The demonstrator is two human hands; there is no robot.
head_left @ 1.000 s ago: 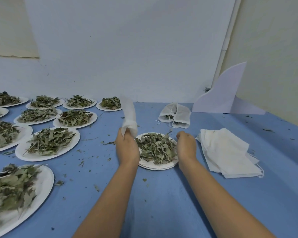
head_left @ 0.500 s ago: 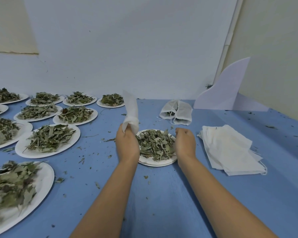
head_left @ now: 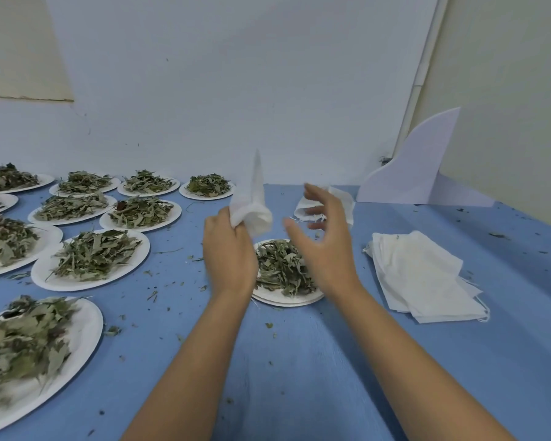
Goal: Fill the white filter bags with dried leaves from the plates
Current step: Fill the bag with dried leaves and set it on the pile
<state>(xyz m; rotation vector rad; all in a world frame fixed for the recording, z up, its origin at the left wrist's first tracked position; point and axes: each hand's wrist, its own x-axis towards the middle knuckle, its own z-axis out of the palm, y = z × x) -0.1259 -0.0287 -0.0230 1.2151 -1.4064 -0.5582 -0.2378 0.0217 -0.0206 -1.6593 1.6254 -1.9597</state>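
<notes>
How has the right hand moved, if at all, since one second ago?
Yes. The right hand has lifted off the right rim of the plate and now hovers open above the leaves, nearer the filter bag.

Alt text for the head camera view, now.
A person's left hand grips a white filter bag above a plate of dried leaves; the open right hand hovers beside it. More leaf plates lie left, stacked bags right.

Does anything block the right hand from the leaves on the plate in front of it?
Nothing visible does. The right hand hangs open over the plate, with its leaves bare below. The left hand grips the bag off to the side.
</notes>
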